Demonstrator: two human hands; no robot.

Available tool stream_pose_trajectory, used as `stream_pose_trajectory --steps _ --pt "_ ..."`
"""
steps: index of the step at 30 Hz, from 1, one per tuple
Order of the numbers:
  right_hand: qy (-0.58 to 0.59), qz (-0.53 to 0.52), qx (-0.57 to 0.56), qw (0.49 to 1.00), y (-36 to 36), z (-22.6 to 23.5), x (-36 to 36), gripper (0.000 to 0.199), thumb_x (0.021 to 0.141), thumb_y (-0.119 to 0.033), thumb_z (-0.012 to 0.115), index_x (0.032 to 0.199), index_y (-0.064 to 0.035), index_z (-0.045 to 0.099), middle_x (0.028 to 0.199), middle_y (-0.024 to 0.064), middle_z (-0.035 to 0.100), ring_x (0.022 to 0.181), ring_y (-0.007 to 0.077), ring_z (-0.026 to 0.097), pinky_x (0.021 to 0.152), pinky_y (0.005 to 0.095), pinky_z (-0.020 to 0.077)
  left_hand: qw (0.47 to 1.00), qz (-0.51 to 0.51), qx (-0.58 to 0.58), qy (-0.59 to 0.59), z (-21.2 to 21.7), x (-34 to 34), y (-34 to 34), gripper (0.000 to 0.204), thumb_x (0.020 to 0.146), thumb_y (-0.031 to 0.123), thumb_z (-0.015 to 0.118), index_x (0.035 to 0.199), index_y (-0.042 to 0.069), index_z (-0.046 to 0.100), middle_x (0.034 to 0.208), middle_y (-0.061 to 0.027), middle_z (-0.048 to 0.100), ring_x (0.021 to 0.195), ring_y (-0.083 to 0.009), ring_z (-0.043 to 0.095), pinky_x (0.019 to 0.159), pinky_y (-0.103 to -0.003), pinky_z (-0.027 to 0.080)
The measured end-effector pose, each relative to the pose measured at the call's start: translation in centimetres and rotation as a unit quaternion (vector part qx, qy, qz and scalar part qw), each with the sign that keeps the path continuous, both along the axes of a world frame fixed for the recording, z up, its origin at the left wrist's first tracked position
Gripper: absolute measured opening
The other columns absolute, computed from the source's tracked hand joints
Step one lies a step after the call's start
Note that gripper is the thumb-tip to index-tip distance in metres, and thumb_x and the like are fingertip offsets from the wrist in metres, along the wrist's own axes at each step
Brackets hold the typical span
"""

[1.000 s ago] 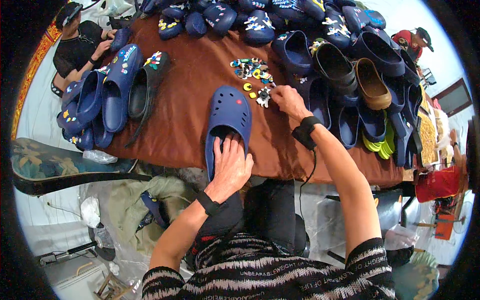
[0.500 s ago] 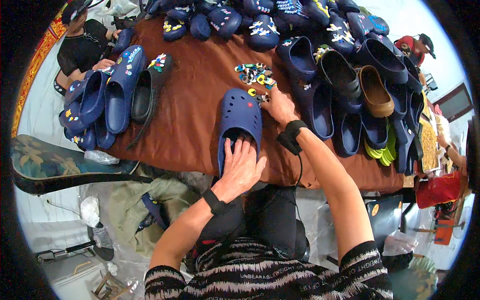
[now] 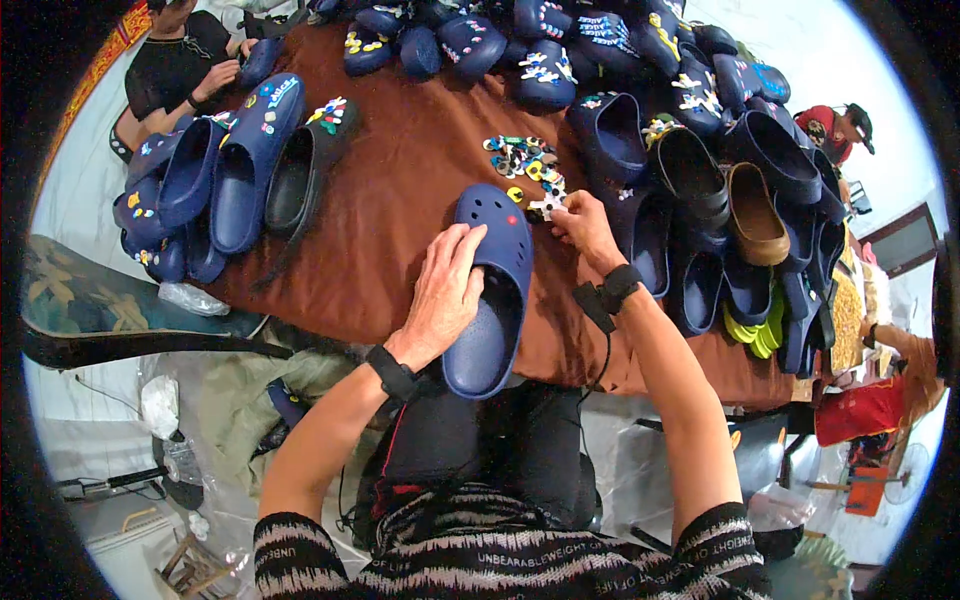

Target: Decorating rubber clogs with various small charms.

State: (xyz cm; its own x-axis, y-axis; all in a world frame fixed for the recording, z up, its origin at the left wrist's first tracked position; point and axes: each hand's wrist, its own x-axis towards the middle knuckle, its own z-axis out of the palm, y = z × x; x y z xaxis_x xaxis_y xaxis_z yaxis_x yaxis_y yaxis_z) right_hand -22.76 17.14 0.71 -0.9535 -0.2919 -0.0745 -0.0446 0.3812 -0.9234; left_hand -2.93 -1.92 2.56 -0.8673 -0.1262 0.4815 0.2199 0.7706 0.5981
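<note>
A: Crowded around there?

B: Very. Decorated clogs (image 3: pixel 200 180) stacked at left, with a black clog (image 3: pixel 292 185) beside them. At right, a taller pile of clogs (image 3: pixel 700 190) hemming in the working space, including a brown clog (image 3: pixel 757 213). A loose heap of charms (image 3: pixel 520 157) just past the toe of the blue clog (image 3: pixel 495 305).

A: And where exactly, that blue clog?

B: At the near edge of the brown surface (image 3: pixel 400 150), toe pointing away, left side partly covered by the left hand (image 3: pixel 448 285), gripping the upper.

A: Materials?

B: Smooth, matte, foam-like clog with a rounded toe, round vent holes and a red dot (image 3: pixel 512 220); soft, wrinkled cloth underneath. Pinched in the right hand's (image 3: pixel 588 232) fingertips, a white charm (image 3: pixel 546 206), spiky and dark-centred. Perhaps lifted, perhaps touching the cloth; too small to tell.

A: Different from half a second ago?

B: Yes. Left fingers out of the foot opening and over the upper, insole now exposed. White charm in plainer sight, previously mostly hidden behind the right hand.
</note>
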Motion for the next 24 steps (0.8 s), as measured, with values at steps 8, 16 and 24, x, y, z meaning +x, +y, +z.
stream_pose_trajectory --steps 8,16,24 --pt "-0.017 0.065 -0.111 0.992 -0.4 2.9 -0.1 0.01 0.088 -0.004 0.067 0.095 -0.0006 0.061 0.075 0.005 0.063 0.065 0.0125 0.06 0.055 0.0289 0.0486 0.998 -0.033 0.039 0.042 -0.8 -0.4 0.0 0.04 0.088 0.004 0.056 0.128 0.003 0.055 0.135 -0.0192 0.05 0.13 -0.039 0.045 0.111 -0.046 0.037" --pt "0.308 0.095 0.139 0.936 -3.0 5.1 0.0 0.024 0.086 -0.017 0.068 0.099 0.0026 0.068 0.087 0.0202 0.07 0.079 0.035 0.068 0.075 0.0404 0.0536 0.997 -0.036 0.041 0.054 -1.2 -0.4 -0.4 0.033 0.09 0.007 0.057 0.123 0.004 0.057 0.131 -0.0187 0.051 0.129 -0.0394 0.046 0.11 -0.047 0.038" --pt "0.175 0.099 0.131 0.971 -3.0 5.9 -0.5 0.024 0.088 -0.014 0.066 0.102 0.0042 0.063 0.079 0.0148 0.068 0.07 0.0219 0.064 0.064 0.0351 0.0508 0.997 -0.024 0.035 0.065 -1.4 -0.3 -0.5 0.033 0.089 0.006 0.056 0.122 0.005 0.058 0.13 -0.0182 0.051 0.127 -0.0393 0.046 0.109 -0.047 0.039"
